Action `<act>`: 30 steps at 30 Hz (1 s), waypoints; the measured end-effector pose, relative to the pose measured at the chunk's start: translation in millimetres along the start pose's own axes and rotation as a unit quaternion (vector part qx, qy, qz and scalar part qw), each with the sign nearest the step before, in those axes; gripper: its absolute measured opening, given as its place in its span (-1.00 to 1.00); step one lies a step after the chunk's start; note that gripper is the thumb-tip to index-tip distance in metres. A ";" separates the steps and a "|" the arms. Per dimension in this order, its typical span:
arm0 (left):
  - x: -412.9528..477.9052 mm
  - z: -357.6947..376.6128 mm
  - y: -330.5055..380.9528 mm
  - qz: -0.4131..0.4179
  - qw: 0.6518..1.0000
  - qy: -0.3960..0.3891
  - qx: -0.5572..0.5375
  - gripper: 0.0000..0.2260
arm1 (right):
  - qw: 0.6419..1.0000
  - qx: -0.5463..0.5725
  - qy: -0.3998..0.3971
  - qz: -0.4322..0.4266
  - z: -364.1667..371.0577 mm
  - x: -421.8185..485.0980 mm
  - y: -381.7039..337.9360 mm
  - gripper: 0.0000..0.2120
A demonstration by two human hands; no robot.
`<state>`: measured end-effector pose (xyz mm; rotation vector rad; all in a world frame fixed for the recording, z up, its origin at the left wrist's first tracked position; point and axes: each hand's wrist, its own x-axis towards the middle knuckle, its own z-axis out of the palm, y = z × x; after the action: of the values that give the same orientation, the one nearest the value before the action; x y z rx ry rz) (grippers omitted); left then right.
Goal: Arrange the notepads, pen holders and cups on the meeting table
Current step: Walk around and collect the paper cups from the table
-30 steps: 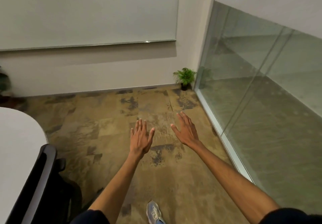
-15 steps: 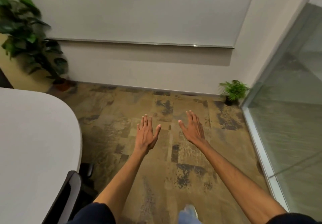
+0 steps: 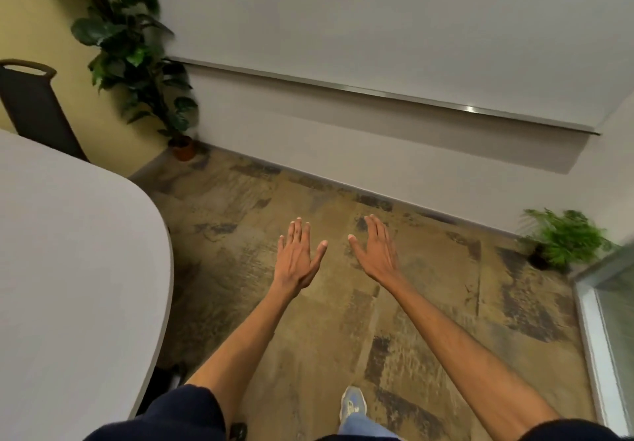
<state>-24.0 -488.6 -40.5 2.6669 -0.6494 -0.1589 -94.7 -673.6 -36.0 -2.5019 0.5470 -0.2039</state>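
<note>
- Reaching out ahead, both bare arms stretch over the patchy brown carpet (image 3: 429,303), just off the rounded end of the meeting table (image 3: 68,269).
- Left hand (image 3: 296,257): flat, back turned up, fingers straight and close together, thumb angled out. Nothing in it. It's the hand nearer the table, but well apart from the edge.
- Right hand (image 3: 375,253): same story, fingers straight and thumb spread toward the other hand, holding nothing. It hangs just beside the left on the side away from the table, and the two don't touch.
- The table itself has a pale top with a curved edge and runs along the person's left side.
- Past the table's far edge, a dark chair (image 3: 34,107) backs onto the yellow wall.
- Beyond the table's far corner, a tall leafy plant (image 3: 127,46) stands in a reddish-brown pot (image 3: 183,147) where the two walls meet.
- Across the floor from the table's end, a whiteboard (image 3: 377,28) with a metal rail runs along the pale wall.
- Well away from the table, a small green plant (image 3: 566,238), blurred, sits beside the glass partition (image 3: 614,320).
- Down low, a blue-grey shoe (image 3: 352,404) is planted on the carpet, apart from the table.
- Dark sleeves (image 3: 171,416) cover the upper arms, the left one nearest the table's edge.
- Something dark sits low by the table's near edge; I can't tell what.
</note>
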 end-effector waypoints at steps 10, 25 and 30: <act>148.1 -32.5 -26.5 -0.077 0.997 0.029 -0.002 -0.34 | 0.996 -0.007 -0.044 -0.071 20.5 186.3 -40.7 -0.33; 405.9 -109.3 -186.4 -0.178 0.982 0.069 0.003 -0.31 | 0.977 -0.044 -0.081 -0.192 109.1 492.6 -185.4 -0.36; 452.6 -136.4 -238.0 -0.213 0.973 0.093 -0.009 -0.31 | 0.967 -0.041 -0.110 -0.224 149.0 555.0 -248.3 -0.36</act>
<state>503.8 -456.7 -17.7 2.7243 -0.0124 -0.0292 530.0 -647.3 -5.8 -2.6522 -0.1088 -0.0714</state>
